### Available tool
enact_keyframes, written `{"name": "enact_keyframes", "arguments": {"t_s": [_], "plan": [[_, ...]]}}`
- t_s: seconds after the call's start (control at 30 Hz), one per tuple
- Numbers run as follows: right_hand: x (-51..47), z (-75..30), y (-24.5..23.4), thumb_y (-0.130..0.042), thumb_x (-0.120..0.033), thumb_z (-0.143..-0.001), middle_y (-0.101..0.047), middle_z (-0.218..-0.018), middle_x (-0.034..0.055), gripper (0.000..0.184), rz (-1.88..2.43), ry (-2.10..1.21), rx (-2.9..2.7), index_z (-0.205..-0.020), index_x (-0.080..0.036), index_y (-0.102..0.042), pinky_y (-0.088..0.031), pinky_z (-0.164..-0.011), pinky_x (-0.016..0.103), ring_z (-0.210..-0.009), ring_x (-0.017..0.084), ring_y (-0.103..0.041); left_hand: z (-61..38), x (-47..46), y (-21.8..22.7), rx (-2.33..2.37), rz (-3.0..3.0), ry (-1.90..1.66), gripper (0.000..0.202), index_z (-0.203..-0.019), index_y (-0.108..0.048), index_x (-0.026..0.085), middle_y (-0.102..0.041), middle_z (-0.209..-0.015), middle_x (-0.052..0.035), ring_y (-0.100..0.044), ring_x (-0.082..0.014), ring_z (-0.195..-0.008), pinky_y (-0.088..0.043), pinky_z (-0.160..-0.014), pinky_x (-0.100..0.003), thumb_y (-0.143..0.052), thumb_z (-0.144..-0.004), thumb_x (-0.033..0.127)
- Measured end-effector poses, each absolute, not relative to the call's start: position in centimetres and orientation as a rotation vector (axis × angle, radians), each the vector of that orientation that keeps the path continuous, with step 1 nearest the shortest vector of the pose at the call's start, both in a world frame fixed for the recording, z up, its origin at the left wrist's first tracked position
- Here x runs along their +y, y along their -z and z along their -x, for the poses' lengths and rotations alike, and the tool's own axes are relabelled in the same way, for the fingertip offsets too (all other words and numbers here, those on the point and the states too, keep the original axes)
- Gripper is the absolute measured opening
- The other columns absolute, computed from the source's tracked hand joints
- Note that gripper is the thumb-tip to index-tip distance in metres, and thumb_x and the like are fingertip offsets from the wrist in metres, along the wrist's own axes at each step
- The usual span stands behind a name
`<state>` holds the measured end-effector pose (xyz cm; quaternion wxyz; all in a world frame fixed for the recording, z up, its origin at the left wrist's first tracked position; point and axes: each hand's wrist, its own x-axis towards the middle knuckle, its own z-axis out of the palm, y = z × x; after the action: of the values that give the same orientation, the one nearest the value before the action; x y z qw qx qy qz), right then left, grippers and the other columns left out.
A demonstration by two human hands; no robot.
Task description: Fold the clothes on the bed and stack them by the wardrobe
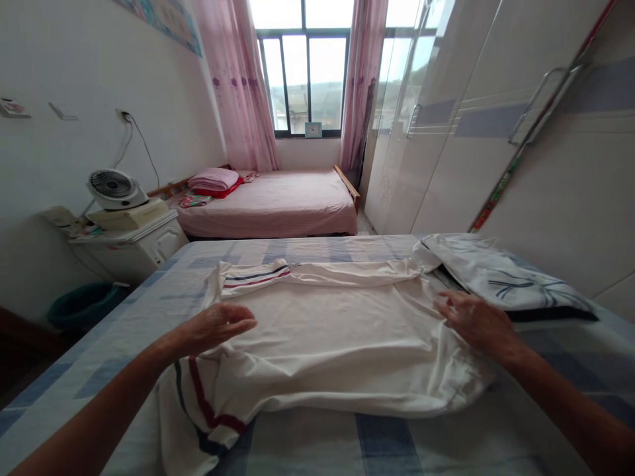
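- Centrally, white shirt [337, 337] lies spread flat across the near bed [377, 443], whose sheet is blue and white checked; red and navy striped trim shows at its far left edge and near left corner.
- left hand [215, 327] hovers over shirt's left part, fingers [243, 324] extended and close together, pointing right; grip loose, pinching nothing.
- right hand [476, 320] rests palm down on shirt's right edge, fingers spread, touching fabric, nothing pinched.
- folded white garment [501, 271] with blue lines lies just beside shirt, at the right, on the same bed.
- wardrobe [496, 132] stands along the right wall.
- pink bed [278, 201] farther back under the window [307, 66], pink pillow [213, 178] on it.
- fan [115, 188] on a white cabinet [133, 244] at the left.
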<state>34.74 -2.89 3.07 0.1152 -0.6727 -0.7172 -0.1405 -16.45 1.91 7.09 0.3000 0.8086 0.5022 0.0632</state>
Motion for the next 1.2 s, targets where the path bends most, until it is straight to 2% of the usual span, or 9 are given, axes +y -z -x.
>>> {"name": "enact_keyframes", "arguments": {"t_s": [0.13,0.23,0.37,0.47,0.6,0.67,0.93,1.07,1.2], "plan": [[1.7,-33.8,-2.8,-0.036,-0.052,-0.086,-0.067,-0.102,0.0154,0.049,2.278,0.249,-1.774,-0.097,-0.015,-0.066,-0.046,-0.069,0.036,-0.088,0.027,-0.064,14.0,5.6,-5.1,1.395,-2.391,-0.441,0.035,-0.096,-0.067,0.019,-0.067,-0.101,-0.0062,-0.062,-0.0197,-0.085,-0.047,-0.080,-0.028,-0.045,-0.086,0.044],[4.6,-34.4,-2.0,-0.039,-0.058,-0.082,-0.066,-0.100,0.0163,0.053,2.377,0.100,-1.672,-0.092,-0.014,-0.067,-0.044,-0.068,0.035,-0.088,0.027,-0.063,12.4,7.2,-3.6,1.380,-2.590,-0.537,0.031,-0.103,-0.065,0.018,-0.061,-0.116,-0.0109,-0.060,-0.0232,-0.102,-0.045,-0.092,-0.035,-0.045,-0.086,0.035],[6.5,-35.8,-1.3,-0.047,-0.049,-0.079,-0.067,-0.093,0.0109,0.038,2.352,-0.078,-1.683,-0.085,-0.018,-0.067,-0.039,-0.063,0.029,-0.081,0.022,-0.062,9.4,8.4,-4.1,1.325,-2.775,-0.528,0.030,-0.108,-0.063,0.017,-0.058,-0.122,-0.0120,-0.055,-0.0248,-0.112,-0.042,-0.098,-0.040,-0.044,-0.086,0.027],[6.9,-35.8,-0.9,-0.048,-0.041,-0.079,-0.067,-0.091,0.0089,0.030,2.280,-0.082,-1.713,-0.082,-0.018,-0.067,-0.038,-0.065,0.027,-0.081,0.020,-0.061,5.2,9.4,-5.0,1.223,-2.843,-0.490,0.032,-0.115,-0.060,0.019,-0.057,-0.125,-0.0110,-0.053,-0.0241,-0.115,-0.041,-0.100,-0.041,-0.045,-0.088,0.028],[6.8,-35.5,-0.2,-0.044,-0.033,-0.083,-0.067,-0.090,0.0084,0.026,2.276,0.057,-1.596,-0.082,-0.018,-0.065,-0.038,-0.066,0.025,-0.081,0.019,-0.061,-0.5,10.5,-3.7,1.161,-2.826,-0.426,0.048,-0.134,-0.046,0.019,-0.042,-0.143,-0.0113,-0.032,-0.0271,-0.135,-0.030,-0.109,-0.044,-0.045,-0.090,0.038],[6.7,-35.4,0.1,-0.042,-0.034,-0.084,-0.067,-0.087,0.0083,0.026,2.329,0.120,-1.482,-0.081,-0.018,-0.063,-0.037,-0.063,0.026,-0.078,0.019,-0.061,-2.1,10.8,-2.1,1.207,-2.781,-0.391,0.053,-0.138,-0.040,0.019,-0.036,-0.147,-0.0116,-0.025,-0.0283,-0.138,-0.026,-0.111,-0.046,-0.044,-0.090,0.040],[6.9,-35.2,0.2,-0.046,-0.037,-0.084,-0.066,-0.089,0.0084,0.024,2.290,0.195,-1.531,-0.080,-0.018,-0.062,-0.039,-0.070,0.025,-0.083,0.018,-0.061,-2.5,11.0,0.7,1.289,-2.738,-0.421,0.050,-0.138,-0.042,0.020,-0.037,-0.147,-0.0094,-0.027,-0.0249,-0.138,-0.022,-0.113,-0.045,-0.036,-0.093,0.042],[7.3,-35.6,0.1,-0.046,-0.033,-0.083,-0.066,-0.082,0.0074,0.021,2.359,0.157,-1.465,-0.075,-0.019,-0.060,-0.038,-0.066,0.026,-0.077,0.018,-0.061,-2.5,11.2,0.8,1.309,-2.743,-0.407,0.050,-0.137,-0.044,0.020,-0.037,-0.147,-0.0088,-0.027,-0.0246,-0.138,-0.022,-0.113,-0.044,-0.037,-0.093,0.042],[7.1,-35.6,-0.4,-0.045,-0.028,-0.082,-0.067,-0.088,0.0086,0.018,2.381,0.171,-1.425,-0.081,-0.018,-0.060,-0.038,-0.065,0.026,-0.079,0.019,-0.062,-2.6,11.3,1.1,1.320,-2.755,-0.409,0.049,-0.137,-0.043,0.021,-0.038,-0.147,-0.0075,-0.027,-0.0247,-0.138,-0.023,-0.113,-0.044,-0.037,-0.093,0.042]]}}
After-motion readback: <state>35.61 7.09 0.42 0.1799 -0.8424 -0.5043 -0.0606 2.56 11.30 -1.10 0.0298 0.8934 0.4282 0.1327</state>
